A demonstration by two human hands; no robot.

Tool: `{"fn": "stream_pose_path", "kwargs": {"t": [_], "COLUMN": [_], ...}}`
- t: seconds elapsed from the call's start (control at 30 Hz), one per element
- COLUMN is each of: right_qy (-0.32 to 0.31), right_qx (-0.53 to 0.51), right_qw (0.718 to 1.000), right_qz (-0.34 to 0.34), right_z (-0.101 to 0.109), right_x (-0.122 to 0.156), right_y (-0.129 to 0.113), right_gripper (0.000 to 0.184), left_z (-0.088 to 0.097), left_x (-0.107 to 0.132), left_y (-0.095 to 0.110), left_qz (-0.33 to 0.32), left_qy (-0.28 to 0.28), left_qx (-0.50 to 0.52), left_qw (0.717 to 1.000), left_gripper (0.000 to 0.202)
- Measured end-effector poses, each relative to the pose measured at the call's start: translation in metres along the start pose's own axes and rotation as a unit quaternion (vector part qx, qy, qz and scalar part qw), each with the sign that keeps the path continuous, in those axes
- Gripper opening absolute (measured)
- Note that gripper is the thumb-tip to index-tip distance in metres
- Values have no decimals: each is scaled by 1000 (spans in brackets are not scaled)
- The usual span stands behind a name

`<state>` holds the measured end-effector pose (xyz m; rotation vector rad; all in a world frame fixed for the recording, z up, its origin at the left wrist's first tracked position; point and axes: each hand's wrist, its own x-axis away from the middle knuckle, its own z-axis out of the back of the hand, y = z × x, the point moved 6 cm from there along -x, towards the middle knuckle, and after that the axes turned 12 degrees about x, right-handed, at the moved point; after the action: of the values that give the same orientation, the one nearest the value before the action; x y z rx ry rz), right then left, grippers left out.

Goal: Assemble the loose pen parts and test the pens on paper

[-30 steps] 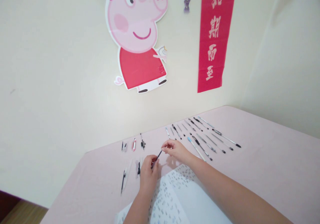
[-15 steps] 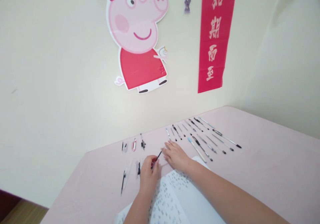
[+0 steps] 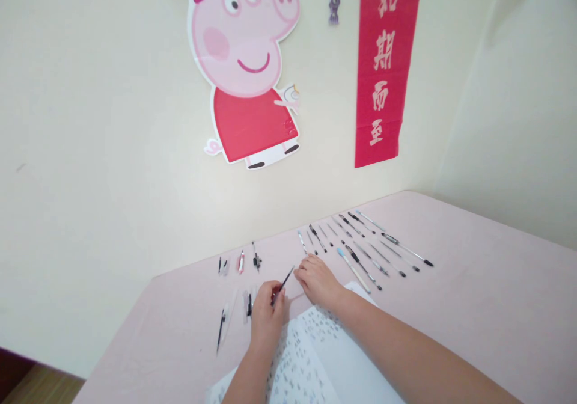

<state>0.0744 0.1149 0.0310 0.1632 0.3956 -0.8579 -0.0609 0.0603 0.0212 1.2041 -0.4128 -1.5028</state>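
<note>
The thin black pen (image 3: 282, 284) slants above the bench (image 3: 473, 308), its lower end pinched in the fingers of the left hand (image 3: 267, 315). Just right of the pen, the right hand (image 3: 318, 280) lies flat with its fingers loose, holding nothing. Further right lies a row of pens (image 3: 369, 249), then open bench to the edge.

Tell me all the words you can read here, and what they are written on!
"如期而至", top to bottom, on the red banner on the wall; the top character is cut off.
Handwriting on the white paper: too blurred to read.
The black pen in the left hand and the row of pens: any print is too small to read.
The pig cutout: no words.
</note>
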Motion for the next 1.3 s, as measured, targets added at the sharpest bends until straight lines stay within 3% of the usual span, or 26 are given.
{"fn": "stream_pose_path", "kwargs": {"t": [0.17,0.27,0.37,0.5,0.6,0.7,0.87,1.3], "right_qy": [8,34,60,75,89,112,136,125], "right_qx": [-91,-184,-326,-480,-533,-553,-565,-554], "right_qw": [994,975,925,831,773,745,735,765], "right_qz": [-59,-121,-187,-270,-332,-357,-350,-305], "right_z": [-4,-7,-8,-4,3,10,15,21], "right_x": [-1,-2,-2,4,15,25,29,25], "right_y": [10,21,35,52,58,57,51,41], "right_gripper": [21,21,17,20,26,30,34,34], "left_z": [1,1,1,-1,-2,-2,-3,-4], "left_x": [0,0,-1,-1,-1,-1,0,1], "left_y": [2,2,2,1,1,1,3,3], "left_qz": [0,5,7,11,13,9,3,-3], "left_qy": [-1,-4,-5,-9,-11,-10,-16,-25], "left_qx": [2,1,6,15,17,15,11,-3], "left_qw": [1000,1000,1000,1000,1000,1000,1000,1000], "left_gripper": [18,18,18,19,20,19,18,16]}}
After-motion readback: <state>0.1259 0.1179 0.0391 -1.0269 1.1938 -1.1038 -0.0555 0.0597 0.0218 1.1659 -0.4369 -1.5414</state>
